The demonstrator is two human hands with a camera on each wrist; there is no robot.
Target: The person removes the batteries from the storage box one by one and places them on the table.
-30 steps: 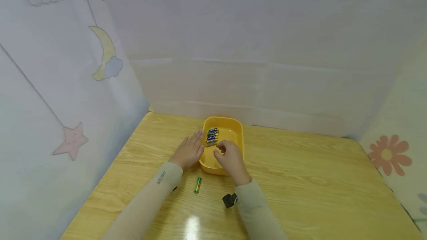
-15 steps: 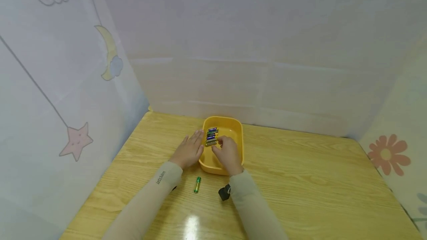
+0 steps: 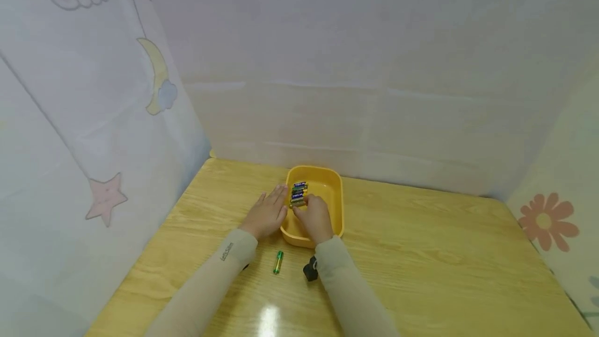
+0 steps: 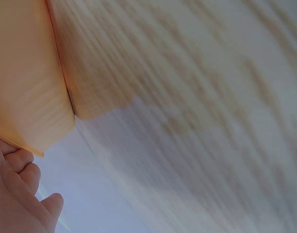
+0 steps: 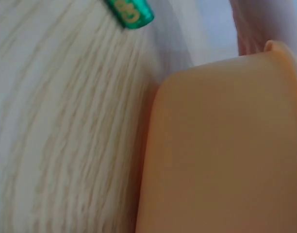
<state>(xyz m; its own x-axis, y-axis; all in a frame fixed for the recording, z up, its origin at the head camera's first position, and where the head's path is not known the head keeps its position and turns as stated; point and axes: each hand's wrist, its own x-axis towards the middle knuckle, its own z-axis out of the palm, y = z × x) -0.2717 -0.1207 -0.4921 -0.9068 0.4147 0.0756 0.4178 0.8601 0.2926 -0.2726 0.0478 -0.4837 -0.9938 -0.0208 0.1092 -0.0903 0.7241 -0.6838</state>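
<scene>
Inside a yellow plastic bin (image 3: pixel 333 207), several batteries (image 3: pixel 298 191) lie side by side in a row along its left part. My left hand (image 3: pixel 265 216) rests on the bin's left rim with its fingers stretched forward; in the left wrist view, that hand (image 4: pixel 20 189) touches the rim from outside. My right hand (image 3: pixel 316 218) reaches into the bin, and its thumb and index finger pinch the nearest battery of the row. Fingers partly cover that battery's right end. A loose green battery (image 3: pixel 278 262) lies on the table before the bin, its end also showing in the right wrist view.
The bin stands on a wood-grain table (image 3: pixel 421 259), close to the white back wall covering (image 3: pixel 374 92). A black wrist camera (image 3: pixel 311 269) hangs at the right cuff. Decorated sheets border the table on the left and right.
My right hand has moved left and its thumb and index finger have closed in on the nearest battery. The left hand stays on the rim; the loose green battery has not moved.
</scene>
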